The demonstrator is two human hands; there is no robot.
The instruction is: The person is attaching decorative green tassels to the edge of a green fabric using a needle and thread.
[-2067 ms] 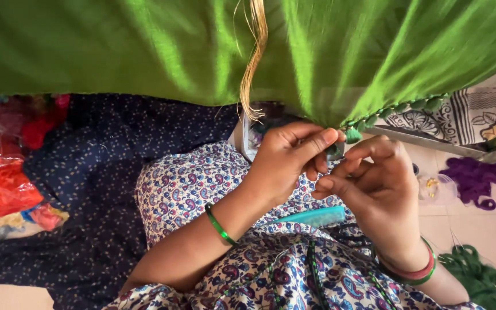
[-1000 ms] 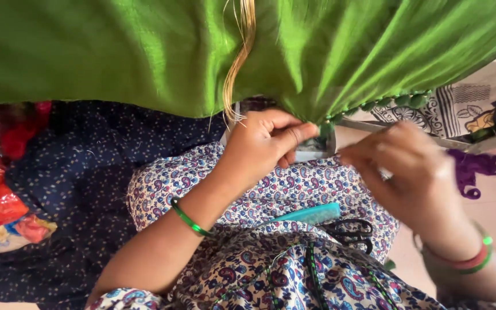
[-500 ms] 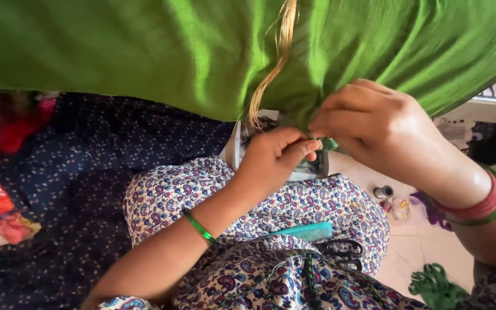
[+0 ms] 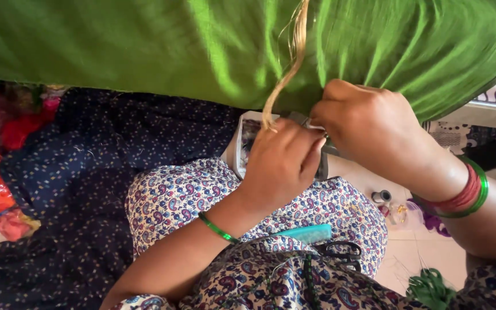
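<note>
Both hands, left hand and right hand, pinch closed on the green cloth hem at 12 o'clock above the lap; soft, light, slippery-looking fabric, best gripped near that edge beside the golden threads.

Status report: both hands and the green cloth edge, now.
Left hand and right hand pinched together at the lower edge of the hanging shiny green cloth. Grip point hidden behind fingers. Golden thread strand dangles just left of them.
</note>
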